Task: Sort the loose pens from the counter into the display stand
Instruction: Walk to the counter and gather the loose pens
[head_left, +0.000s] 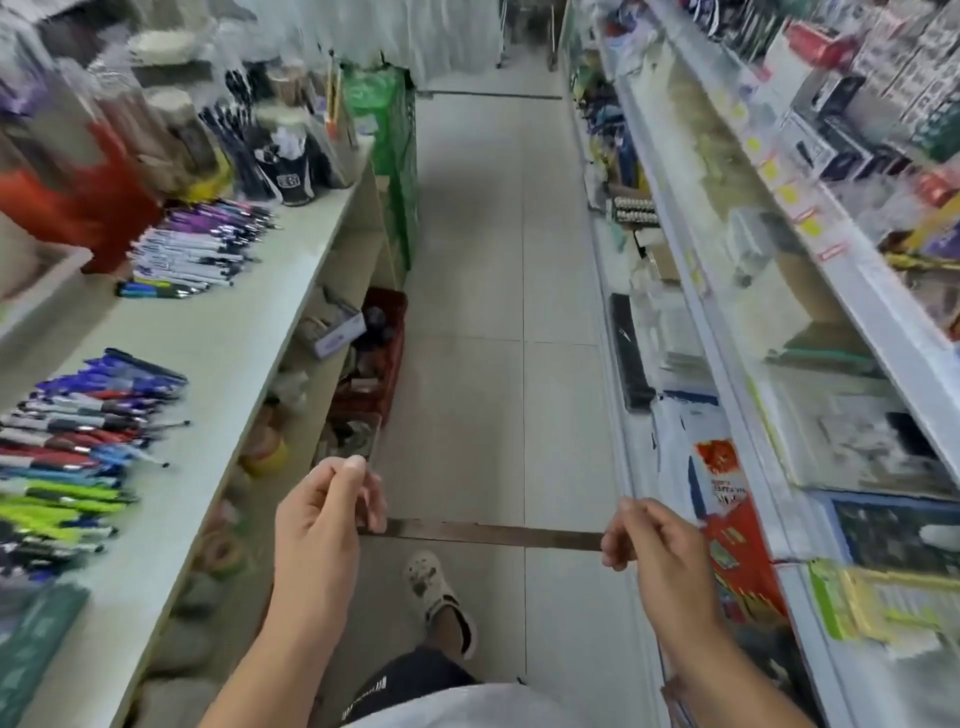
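Shop aisle flooring runs ahead between a stocked shelf unit to the right of the right hand and the worktop to the left of the left hand. Both hands hang over the aisle, fingers curled with thumb and fingertips pinched as if on a thin clear item; blur prevents confirming what, if anything, is held. Loose pens lie in colour-grouped rows on the worktop, left of and beyond the left hand, with a second pen batch farther off. Pen cups stand beyond that batch, probably the display destination.
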